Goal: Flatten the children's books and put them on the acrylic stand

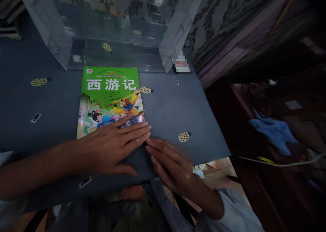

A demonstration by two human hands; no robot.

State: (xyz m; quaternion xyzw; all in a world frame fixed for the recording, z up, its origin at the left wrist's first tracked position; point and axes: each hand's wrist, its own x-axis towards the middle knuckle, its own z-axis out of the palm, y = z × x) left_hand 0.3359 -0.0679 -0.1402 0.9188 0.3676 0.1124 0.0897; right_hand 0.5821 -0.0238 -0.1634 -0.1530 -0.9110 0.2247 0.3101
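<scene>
A green picture book (110, 93) with large white characters and cartoon figures lies on the blue-grey tablecloth. Across its lower part rests my left hand (112, 143), palm down, fingers stretched toward the right and thumb apart. My right hand (173, 164) is at the book's lower right corner, just below the left fingertips. Its fingers are pressed together in a pinch; whatever they hold, if anything, is too small and dark to make out. The book's lower edge is hidden by my left hand and forearm.
Behind the book stands a clear plastic box (165, 55) with see-through walls. A small blurred white and red item (182, 64) is beside its right corner. The tablecloth (173, 106) has a pineapple print and ends at the right. Beyond it lies a blue cloth (275, 132) and a white cable (292, 164).
</scene>
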